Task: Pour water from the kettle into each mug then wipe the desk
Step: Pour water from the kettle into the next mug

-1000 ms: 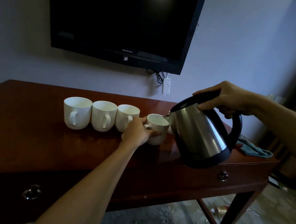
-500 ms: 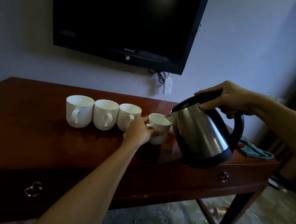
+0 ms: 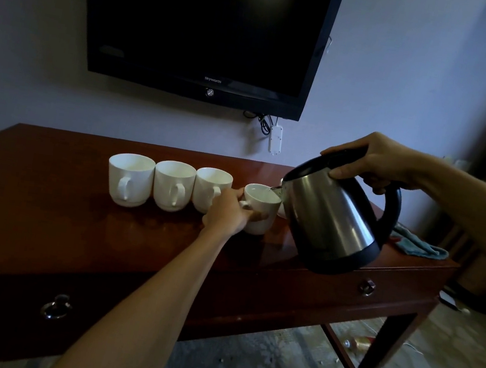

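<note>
A steel kettle with a black handle is tilted to the left, its spout over the rim of a white mug. My right hand grips the kettle's handle, with the thumb resting on the lid. My left hand holds that mug by its handle on the dark wooden desk. Three more white mugs stand in a row to the left, handles facing me. A teal cloth lies crumpled at the desk's right end, behind the kettle.
A black television hangs on the wall above the desk, with a white power strip dangling below it. Something white is partly hidden behind the kettle. The desk front has drawer pulls. Litter lies on the floor at right.
The kettle and both hands hold nearly the same pose over the mug. The view has shifted slightly.
</note>
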{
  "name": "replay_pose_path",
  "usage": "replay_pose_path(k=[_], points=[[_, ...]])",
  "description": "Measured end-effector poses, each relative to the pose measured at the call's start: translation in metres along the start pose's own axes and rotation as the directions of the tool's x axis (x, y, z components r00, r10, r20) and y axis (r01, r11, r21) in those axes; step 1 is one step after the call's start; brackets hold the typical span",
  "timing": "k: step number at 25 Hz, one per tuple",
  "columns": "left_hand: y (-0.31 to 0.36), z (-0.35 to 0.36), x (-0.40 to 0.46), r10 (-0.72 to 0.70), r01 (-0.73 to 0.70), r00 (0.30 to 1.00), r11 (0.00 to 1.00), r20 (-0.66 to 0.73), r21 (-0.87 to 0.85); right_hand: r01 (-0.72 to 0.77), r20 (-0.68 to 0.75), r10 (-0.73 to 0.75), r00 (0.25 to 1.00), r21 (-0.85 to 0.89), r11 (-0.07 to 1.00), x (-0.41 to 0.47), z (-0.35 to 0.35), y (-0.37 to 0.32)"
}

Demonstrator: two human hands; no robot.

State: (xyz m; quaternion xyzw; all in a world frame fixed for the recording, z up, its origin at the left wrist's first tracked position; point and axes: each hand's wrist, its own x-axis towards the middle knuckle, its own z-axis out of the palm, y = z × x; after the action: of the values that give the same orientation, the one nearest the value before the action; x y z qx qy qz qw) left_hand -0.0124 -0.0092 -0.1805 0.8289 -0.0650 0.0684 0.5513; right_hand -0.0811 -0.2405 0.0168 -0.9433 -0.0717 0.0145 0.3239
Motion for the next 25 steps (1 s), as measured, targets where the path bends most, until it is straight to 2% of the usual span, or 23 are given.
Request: replay_pose_path(k=[10, 15, 19, 22, 25], points=[[0.002, -0.003, -0.001, 0.008, -0.008, 1.0, 1.0, 0.003, -0.015, 0.024, -0.029, -0.025, 0.999, -0.02, 1.0, -0.001, 0.002, 0.002], [0.004, 0.002, -0.005, 0.005, -0.005, 0.999, 1.0, -0.038, 0.016, 0.08, -0.104, -0.077, 0.992, 0.033, 0.996, -0.007, 0.009, 0.008], [0.009, 0.007, -0.012, 0.004, 0.002, 0.996, 0.998, -0.086, 0.069, 0.098, -0.24, -0.049, 0.969, 0.196, 0.976, -0.016, 0.018, 0.034], [0.017, 0.011, -0.019, 0.011, 0.005, 0.99, 0.993, -0.138, 0.115, 0.162, -0.399, -0.023, 0.916, 0.319, 0.934, -0.031, 0.038, 0.064], [0.022, 0.019, -0.022, -0.02, 0.048, 0.98, 0.989, -0.196, 0.139, 0.219, -0.482, 0.005, 0.876, 0.408, 0.886, -0.046, 0.057, 0.088]])
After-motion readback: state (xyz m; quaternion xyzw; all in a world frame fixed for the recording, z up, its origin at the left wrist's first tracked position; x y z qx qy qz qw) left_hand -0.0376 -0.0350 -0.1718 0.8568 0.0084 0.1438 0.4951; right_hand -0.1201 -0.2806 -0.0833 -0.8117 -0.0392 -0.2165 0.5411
